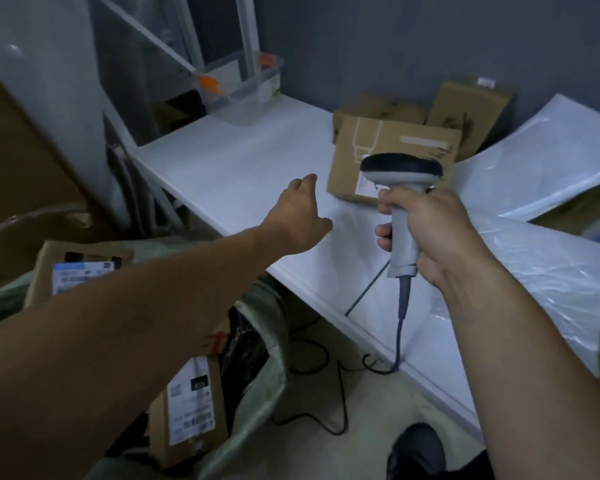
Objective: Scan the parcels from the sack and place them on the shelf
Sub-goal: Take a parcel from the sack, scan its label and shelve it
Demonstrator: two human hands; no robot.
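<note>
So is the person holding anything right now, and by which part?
The right hand holds the barcode scanner by its grey handle, below the dark head. The left hand holds nothing, fingers relaxed above the white shelf.

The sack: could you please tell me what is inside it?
One labelled parcel and a second parcel show in the sack; the left arm covers whatever lies between them.

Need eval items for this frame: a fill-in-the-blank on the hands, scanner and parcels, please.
The right hand grips a grey ____ by its handle. The left hand, held over the white shelf, holds ____. Labelled parcels lie in the green ____ at lower left.
Missing words: scanner; nothing; sack.
</note>
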